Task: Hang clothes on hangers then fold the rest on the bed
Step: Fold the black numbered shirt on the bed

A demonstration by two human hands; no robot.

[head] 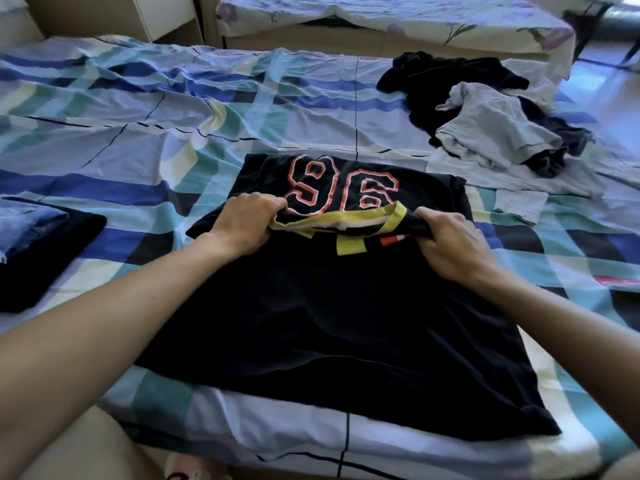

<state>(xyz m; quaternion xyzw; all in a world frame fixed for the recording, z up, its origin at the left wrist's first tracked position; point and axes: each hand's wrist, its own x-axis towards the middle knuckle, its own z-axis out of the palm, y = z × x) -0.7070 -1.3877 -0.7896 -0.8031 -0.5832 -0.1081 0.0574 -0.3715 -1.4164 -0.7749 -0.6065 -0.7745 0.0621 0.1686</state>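
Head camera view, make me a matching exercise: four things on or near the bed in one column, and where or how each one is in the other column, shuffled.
Things
1. number 96 jersey
2. folded stack
3. grey and dark pile
4. floral bed

Places or states
A. behind the plaid bed
B. at the plaid bed's left edge
C. held near its yellow collar by the left hand and right hand
D. crumpled on the plaid bed's far right

Pairs: 1-C, 2-B, 3-D, 4-A

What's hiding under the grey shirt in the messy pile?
Dark clothes poke out from under the grey shirt. How many lie beneath is covered.
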